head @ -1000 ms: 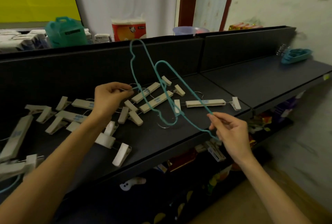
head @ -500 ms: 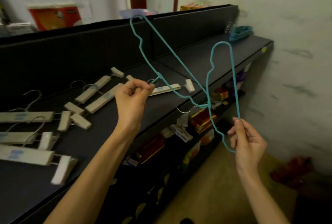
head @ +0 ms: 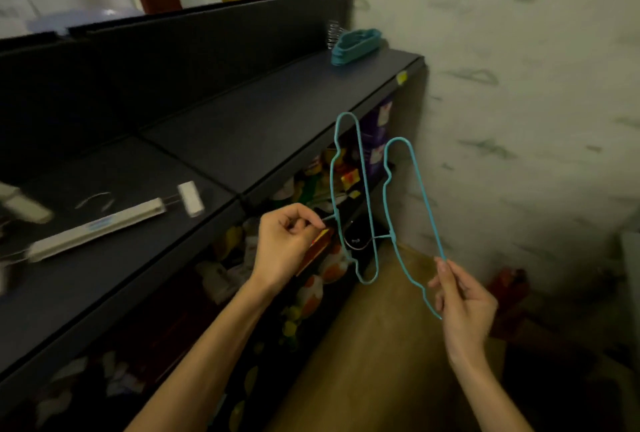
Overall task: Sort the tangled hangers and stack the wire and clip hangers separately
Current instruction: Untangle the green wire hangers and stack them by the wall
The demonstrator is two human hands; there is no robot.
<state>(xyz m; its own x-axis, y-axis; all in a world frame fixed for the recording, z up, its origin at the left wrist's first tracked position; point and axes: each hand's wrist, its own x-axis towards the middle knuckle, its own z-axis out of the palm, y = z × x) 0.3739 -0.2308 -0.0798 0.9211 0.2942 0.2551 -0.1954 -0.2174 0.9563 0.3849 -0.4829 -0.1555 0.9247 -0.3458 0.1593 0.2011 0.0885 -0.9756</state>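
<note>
Both teal wire hangers have been carried off the dark shelf (head: 242, 133) and out past its front edge: one (head: 349, 196) is pinched by its hook in the curled left hand (head: 287, 244), the other (head: 412, 220) gripped by the right hand (head: 464, 307). The clip hanger (head: 114, 220) lies on the shelf, the teal stack (head: 356, 45) at its far end.

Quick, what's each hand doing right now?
Left hand: pinching one teal wire hanger.
Right hand: pinching the other teal wire hanger.
</note>
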